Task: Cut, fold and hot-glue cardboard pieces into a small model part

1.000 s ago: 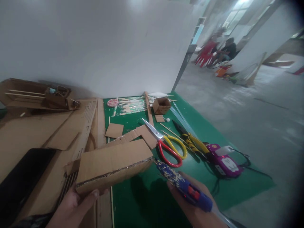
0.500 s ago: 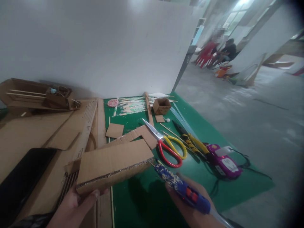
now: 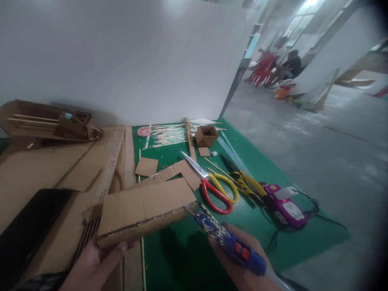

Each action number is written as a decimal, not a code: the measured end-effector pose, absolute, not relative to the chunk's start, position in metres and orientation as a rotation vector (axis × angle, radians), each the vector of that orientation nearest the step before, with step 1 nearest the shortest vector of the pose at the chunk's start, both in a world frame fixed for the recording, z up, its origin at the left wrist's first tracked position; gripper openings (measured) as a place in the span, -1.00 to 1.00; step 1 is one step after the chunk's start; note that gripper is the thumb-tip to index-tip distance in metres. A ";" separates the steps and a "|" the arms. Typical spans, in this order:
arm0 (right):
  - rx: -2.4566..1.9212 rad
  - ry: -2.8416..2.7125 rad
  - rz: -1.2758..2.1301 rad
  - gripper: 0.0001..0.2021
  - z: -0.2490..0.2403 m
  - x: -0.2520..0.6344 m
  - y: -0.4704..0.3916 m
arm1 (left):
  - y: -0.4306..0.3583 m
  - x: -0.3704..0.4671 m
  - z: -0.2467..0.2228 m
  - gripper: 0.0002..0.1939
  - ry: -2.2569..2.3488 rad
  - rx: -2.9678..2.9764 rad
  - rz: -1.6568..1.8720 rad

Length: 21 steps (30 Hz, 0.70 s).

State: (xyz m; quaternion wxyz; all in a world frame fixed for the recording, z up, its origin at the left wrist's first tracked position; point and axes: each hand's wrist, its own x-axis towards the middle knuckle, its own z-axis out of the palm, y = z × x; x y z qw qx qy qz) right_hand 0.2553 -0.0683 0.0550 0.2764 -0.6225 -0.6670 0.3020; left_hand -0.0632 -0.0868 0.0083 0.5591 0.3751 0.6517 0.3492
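Observation:
A flat cardboard box point(image 3: 147, 208) is gripped at its lower left corner by my left hand point(image 3: 98, 262), thumb on the near side. My right hand point(image 3: 242, 262) is wrapped round a blue glue gun point(image 3: 227, 240) with a red switch and dried glue strands over its front. The gun's tip is at the box's right end, near the seam; whether it touches cannot be made out. Red and yellow scissors point(image 3: 212, 184) lie half open just behind the gun, on the green mat point(image 3: 188, 262). A bent cardboard strip point(image 3: 189, 173) lies behind the box.
Pliers point(image 3: 242, 178) and a purple device point(image 3: 286, 206) with a black cord lie at right. A small open box point(image 3: 206, 135) and wooden sticks point(image 3: 169, 135) are farther back. Cardboard sheets and a black slab point(image 3: 33, 230) are at left. People sit in the far background.
My right hand and the glue gun have shifted slightly left, the tip moving a little along the box's right end. My left hand and the box look unmoved.

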 end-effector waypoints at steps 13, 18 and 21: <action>-1.737 -1.729 0.700 -0.84 0.061 0.249 -0.073 | -0.085 -0.056 0.017 -0.62 1.557 0.868 0.807; -1.685 -1.775 0.770 -0.82 0.066 0.248 -0.069 | -0.086 -0.060 0.013 -0.59 1.535 0.854 0.815; -1.688 -1.816 0.793 -0.82 0.065 0.249 -0.068 | -0.089 -0.055 0.015 -0.60 1.552 0.859 0.839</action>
